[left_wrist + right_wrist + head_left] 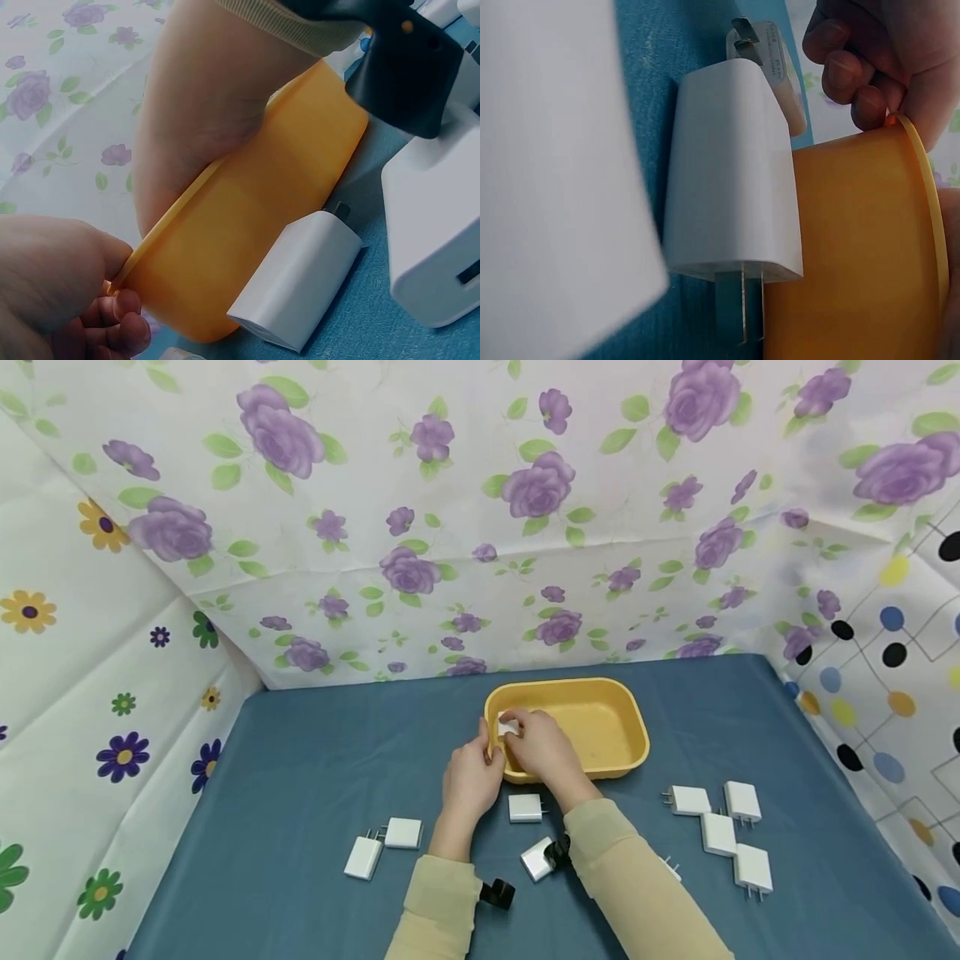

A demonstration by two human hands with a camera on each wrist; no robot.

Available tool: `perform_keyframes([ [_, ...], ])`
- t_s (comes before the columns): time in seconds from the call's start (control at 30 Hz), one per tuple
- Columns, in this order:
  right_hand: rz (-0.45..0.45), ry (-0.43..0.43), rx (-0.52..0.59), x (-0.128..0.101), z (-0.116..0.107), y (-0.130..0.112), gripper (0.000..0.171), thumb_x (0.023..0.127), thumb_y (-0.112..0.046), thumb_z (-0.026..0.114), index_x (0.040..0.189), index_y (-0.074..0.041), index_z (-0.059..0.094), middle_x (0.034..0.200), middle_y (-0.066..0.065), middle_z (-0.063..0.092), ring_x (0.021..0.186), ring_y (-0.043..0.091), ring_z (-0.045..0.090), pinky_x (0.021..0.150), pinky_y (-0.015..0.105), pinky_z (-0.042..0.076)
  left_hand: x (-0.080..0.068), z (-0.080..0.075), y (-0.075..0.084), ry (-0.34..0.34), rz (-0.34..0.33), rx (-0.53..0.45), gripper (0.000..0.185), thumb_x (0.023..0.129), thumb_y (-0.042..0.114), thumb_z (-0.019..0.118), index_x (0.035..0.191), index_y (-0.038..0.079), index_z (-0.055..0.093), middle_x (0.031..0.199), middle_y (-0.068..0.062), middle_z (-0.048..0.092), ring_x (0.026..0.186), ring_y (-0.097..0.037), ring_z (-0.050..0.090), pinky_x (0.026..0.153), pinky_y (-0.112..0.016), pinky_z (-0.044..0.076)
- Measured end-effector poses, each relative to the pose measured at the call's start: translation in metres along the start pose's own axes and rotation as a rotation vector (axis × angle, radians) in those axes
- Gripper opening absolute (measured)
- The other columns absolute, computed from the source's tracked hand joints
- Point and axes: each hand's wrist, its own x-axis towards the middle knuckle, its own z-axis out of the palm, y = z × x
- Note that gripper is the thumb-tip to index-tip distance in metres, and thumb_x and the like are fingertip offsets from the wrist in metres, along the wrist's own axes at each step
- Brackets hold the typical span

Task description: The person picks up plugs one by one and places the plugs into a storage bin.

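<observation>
A yellow plastic basin (603,727) stands toward the back of the table. My left hand (471,781) grips its left end, thumb over the rim and fingers outside, as the left wrist view shows on the basin's wall (225,247). My right hand (546,745) reaches over the front rim and pinches a white charger plug (508,725) inside the basin's left end. In the wrist views that plug is hidden. Another white charger plug (525,808) lies just in front of the basin, its prongs (739,307) showing in the right wrist view.
A charger plug (537,860) lies between the forearms, and another (670,868) is partly hidden by the right sleeve. Two touching plugs (403,832) lie left; several more (718,834) cluster right. Flowered cloth (405,568) rises behind the blue tabletop (315,760).
</observation>
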Motion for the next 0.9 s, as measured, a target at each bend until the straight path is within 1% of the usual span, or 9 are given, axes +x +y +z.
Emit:
perform_keyframes([
  [0.1,-0.011,-0.018,-0.001,-0.002,0.001,-0.002,0.031,0.109,-0.026,0.063,0.139,-0.021,0.071,0.122,0.011,0.069,0.099,0.027,0.063,0.083,0.044,0.051,-0.009,-0.017,0.019,-0.015,-0.019,-0.017,0.060,0.104,0.020,0.062,0.156,-0.006,0.050,0.057,0.000,0.048,0.047,-0.019,0.042,0.048,-0.038,0.032],
  [0.23,-0.029,-0.026,0.005,-0.003,0.002,-0.001,0.032,0.109,-0.027,0.063,0.140,-0.020,0.071,0.133,0.014,0.067,0.118,0.033,0.064,0.097,0.050,0.052,-0.012,-0.026,0.033,-0.034,-0.064,0.028,0.058,0.104,0.017,0.063,0.156,-0.005,0.050,0.057,0.000,0.047,0.047,-0.018,0.041,0.048,-0.035,0.031],
  [0.3,-0.043,-0.029,0.013,-0.002,0.001,0.000,0.034,0.109,-0.027,0.063,0.142,-0.019,0.070,0.136,0.015,0.067,0.124,0.036,0.063,0.103,0.053,0.051,-0.011,-0.026,0.034,-0.039,-0.071,0.042,0.059,0.105,0.019,0.062,0.158,-0.003,0.049,0.057,0.000,0.047,0.048,-0.017,0.041,0.049,-0.035,0.031],
  [0.43,-0.066,-0.050,0.028,-0.002,-0.005,0.001,0.044,0.108,-0.027,0.065,0.151,-0.016,0.063,0.145,0.018,0.063,0.136,0.040,0.057,0.111,0.057,0.045,-0.009,-0.025,0.034,-0.039,-0.052,0.031,0.059,0.105,0.020,0.062,0.158,-0.003,0.049,0.057,-0.001,0.048,0.048,-0.019,0.043,0.050,-0.038,0.033],
  [0.53,-0.086,-0.073,0.049,-0.002,-0.014,0.001,0.056,0.107,-0.029,0.066,0.160,-0.013,0.053,0.153,0.021,0.056,0.143,0.042,0.050,0.116,0.059,0.039,-0.004,-0.016,0.021,-0.012,-0.010,0.046,0.059,0.105,0.022,0.059,0.157,-0.005,0.049,0.056,0.001,0.046,0.048,-0.018,0.041,0.049,-0.039,0.032],
  [0.67,-0.140,-0.076,0.122,-0.010,-0.036,0.006,0.066,0.107,-0.030,0.067,0.165,-0.011,0.043,0.159,0.021,0.050,0.134,0.043,0.059,0.110,0.058,0.046,-0.003,-0.016,0.021,-0.025,-0.020,0.055,0.060,0.105,0.020,0.059,0.159,-0.004,0.048,0.057,0.000,0.047,0.048,-0.018,0.041,0.049,-0.040,0.032],
  [0.7,-0.153,-0.068,0.142,-0.014,-0.043,0.008,0.065,0.107,-0.029,0.067,0.165,-0.011,0.044,0.160,0.020,0.050,0.130,0.042,0.063,0.107,0.057,0.049,-0.004,-0.020,0.026,-0.037,-0.037,0.047,0.060,0.105,0.020,0.060,0.159,-0.003,0.047,0.057,0.000,0.048,0.048,-0.019,0.043,0.050,-0.040,0.034],
  [0.8,-0.196,-0.038,0.197,-0.033,-0.068,0.022,0.063,0.108,-0.031,0.066,0.164,-0.012,0.046,0.158,0.021,0.052,0.117,0.040,0.070,0.097,0.056,0.055,-0.006,-0.018,0.025,-0.048,-0.055,0.044,0.060,0.108,0.022,0.059,0.161,0.000,0.046,0.059,-0.001,0.049,0.052,-0.019,0.046,0.053,-0.041,0.037],
  [0.9,-0.200,0.009,0.236,-0.058,-0.092,0.043,0.059,0.108,-0.036,0.065,0.162,-0.016,0.050,0.152,0.020,0.058,0.118,0.039,0.069,0.094,0.055,0.056,-0.008,-0.018,0.027,-0.047,-0.061,0.038,0.059,0.108,0.022,0.058,0.161,0.000,0.045,0.057,-0.001,0.048,0.051,-0.019,0.045,0.052,-0.040,0.034],
])
